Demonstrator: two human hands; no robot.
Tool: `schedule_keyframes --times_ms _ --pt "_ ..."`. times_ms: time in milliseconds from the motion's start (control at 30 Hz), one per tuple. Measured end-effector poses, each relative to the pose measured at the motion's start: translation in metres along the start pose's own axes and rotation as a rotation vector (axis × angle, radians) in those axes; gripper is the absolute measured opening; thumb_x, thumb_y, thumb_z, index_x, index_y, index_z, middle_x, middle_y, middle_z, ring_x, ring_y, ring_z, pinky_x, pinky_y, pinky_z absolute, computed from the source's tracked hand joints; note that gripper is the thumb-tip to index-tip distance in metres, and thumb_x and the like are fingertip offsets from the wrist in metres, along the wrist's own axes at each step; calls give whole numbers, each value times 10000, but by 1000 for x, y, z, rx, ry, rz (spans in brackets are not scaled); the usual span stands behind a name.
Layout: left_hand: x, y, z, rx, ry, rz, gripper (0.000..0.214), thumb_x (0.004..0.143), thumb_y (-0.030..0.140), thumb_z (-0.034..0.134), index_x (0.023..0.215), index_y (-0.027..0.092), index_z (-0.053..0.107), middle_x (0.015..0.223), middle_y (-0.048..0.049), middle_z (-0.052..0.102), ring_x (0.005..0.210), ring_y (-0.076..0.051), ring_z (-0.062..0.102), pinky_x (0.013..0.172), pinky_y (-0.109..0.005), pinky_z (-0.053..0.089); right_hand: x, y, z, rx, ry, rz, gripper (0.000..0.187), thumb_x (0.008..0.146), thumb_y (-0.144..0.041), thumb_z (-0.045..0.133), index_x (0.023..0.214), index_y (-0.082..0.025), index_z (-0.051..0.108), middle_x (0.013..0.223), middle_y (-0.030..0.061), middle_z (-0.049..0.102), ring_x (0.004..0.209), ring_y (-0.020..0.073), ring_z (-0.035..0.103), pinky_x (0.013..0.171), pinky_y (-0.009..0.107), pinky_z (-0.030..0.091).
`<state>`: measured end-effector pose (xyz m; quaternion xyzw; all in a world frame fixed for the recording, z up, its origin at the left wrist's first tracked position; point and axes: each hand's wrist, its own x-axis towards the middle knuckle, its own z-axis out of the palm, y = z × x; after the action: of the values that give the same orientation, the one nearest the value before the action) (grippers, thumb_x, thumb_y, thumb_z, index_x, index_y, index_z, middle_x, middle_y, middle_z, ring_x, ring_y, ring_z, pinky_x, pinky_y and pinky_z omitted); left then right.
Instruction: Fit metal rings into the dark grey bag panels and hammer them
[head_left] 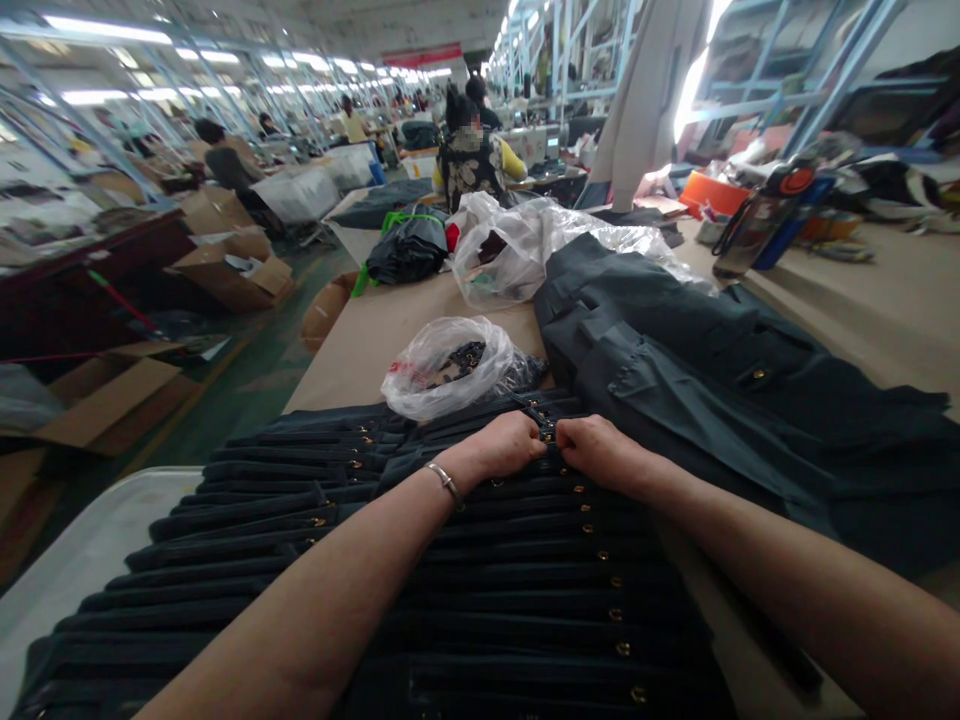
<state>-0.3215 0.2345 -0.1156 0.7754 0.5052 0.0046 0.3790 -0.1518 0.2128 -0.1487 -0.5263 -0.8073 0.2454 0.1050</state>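
Dark garments (517, 600) lie in a long overlapping row in front of me, with small gold-coloured metal fittings (586, 508) lined along their folded edges. Near the far end of the row, my left hand (510, 443) is closed on the edge of a dark garment; a bracelet circles that wrist. Close to it, my right hand (596, 452) pinches the same edge, a gold fitting showing in the narrow gap. The fingertips are partly hidden. Just beyond my hands, an open clear plastic bag (420, 385) holds small dark pieces (466, 358) too small to name.
Loose dark fabric (675, 370) covers the table to the right. Behind it are more plastic bags (510, 250), a bottle (757, 220) and an orange container (716, 193). Cardboard boxes (232, 260) stand on the floor at left. A person (476, 165) sits farther ahead.
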Motion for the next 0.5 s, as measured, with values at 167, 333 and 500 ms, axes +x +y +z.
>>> schedule_keyframes --times_ms 167,333,500 --pt "-6 -8 -5 -70 55 -48 184 652 211 566 484 151 523 430 46 411 462 -87 380 466 -237 246 1 3 -2 17 -9 10 101 655 -104 513 633 -189 562 643 -12 601 593 104 491 563 207 313" --pt "-23 -9 -11 -282 101 -146 249 784 374 472 708 158 570 517 53 446 412 -78 407 419 -207 305 -13 -15 -5 186 119 -18 116 755 -181 502 674 -191 585 629 -20 588 592 105 502 580 217 335" --pt "-26 6 -3 -809 201 -166 220 778 371 533 714 160 539 514 53 467 384 -68 409 387 -189 315 -20 -47 7 750 96 15 176 769 -340 543 743 -175 600 629 -34 567 537 94 484 541 222 379"
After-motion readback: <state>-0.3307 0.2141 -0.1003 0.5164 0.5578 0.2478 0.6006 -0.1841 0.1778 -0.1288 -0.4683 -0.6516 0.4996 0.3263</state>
